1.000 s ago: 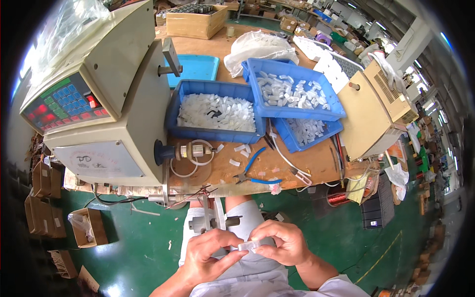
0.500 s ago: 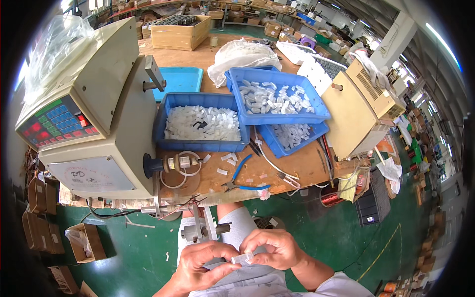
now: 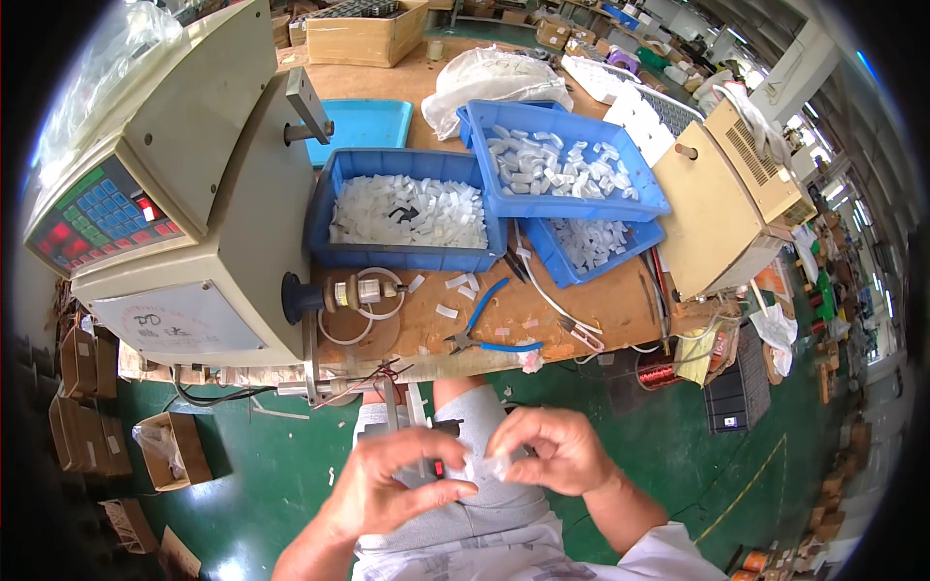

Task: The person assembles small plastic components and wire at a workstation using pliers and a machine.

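Note:
My left hand curves its thumb and forefinger around one end of a small white plastic piece, smeared by motion. Close beside it, my right hand pinches a translucent white bit between thumb and fingertips. Whether these are one piece or two I cannot tell. Both hands are over my lap, in front of the bench edge. A metal clamp-like fixture stands just beyond my left hand, partly hidden by it. A small red spot shows by the left fingers.
Blue bins of white plastic pieces stand on the bench. Blue-handled cutters and loose pieces lie near its edge. A beige machine with a keypad rises at left, a beige box at right. An open carton sits on the floor.
Both hands have moved slightly up in the view, and the left thumb and forefinger have spread wider. The clear piece between them has turned and blurred. The whole view has shifted a little.

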`<move>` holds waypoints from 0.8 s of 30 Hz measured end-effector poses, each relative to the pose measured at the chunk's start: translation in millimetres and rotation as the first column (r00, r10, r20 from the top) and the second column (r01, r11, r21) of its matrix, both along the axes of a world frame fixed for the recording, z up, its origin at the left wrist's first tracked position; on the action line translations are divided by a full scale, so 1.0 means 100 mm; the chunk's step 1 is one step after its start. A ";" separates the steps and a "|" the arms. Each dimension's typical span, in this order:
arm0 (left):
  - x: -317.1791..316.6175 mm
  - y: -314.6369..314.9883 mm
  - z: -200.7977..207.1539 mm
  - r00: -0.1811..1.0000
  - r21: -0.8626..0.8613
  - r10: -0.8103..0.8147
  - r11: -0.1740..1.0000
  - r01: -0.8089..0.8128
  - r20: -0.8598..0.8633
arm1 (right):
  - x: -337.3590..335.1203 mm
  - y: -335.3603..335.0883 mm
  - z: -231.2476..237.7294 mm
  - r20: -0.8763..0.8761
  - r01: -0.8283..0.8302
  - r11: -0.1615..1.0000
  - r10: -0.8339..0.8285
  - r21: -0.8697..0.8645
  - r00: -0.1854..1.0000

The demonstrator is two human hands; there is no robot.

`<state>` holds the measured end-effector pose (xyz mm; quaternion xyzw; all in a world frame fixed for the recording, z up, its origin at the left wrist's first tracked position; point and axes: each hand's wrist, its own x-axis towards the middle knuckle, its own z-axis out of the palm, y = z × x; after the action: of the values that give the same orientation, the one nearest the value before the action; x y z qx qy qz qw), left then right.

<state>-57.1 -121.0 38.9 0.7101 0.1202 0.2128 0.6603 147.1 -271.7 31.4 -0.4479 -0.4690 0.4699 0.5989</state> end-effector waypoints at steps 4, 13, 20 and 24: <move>-0.04 0.37 0.11 0.952 0.231 0.297 0.934 -0.273 -0.078 | 0.52 0.16 -0.02 -0.018 0.127 0.950 -0.138 -0.284 0.990; 0.70 1.43 -0.24 0.827 0.653 0.555 0.593 -0.471 0.093 | 2.30 1.10 0.50 0.294 0.661 0.749 -0.625 -0.034 0.723; 0.96 1.47 -0.42 0.724 0.841 0.686 0.432 -0.325 -0.073 | 1.61 1.31 0.11 0.577 0.473 0.880 -0.360 -0.051 0.733; 0.83 1.49 -0.48 0.700 0.845 0.713 0.400 -0.354 -0.045 | 0.99 2.15 -0.08 0.841 0.173 0.985 -0.080 -0.016 0.536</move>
<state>25.7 28.1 -9.0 0.8694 0.3731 0.2967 0.1300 245.9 -57.0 23.2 -0.6788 -0.6403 0.1772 0.3129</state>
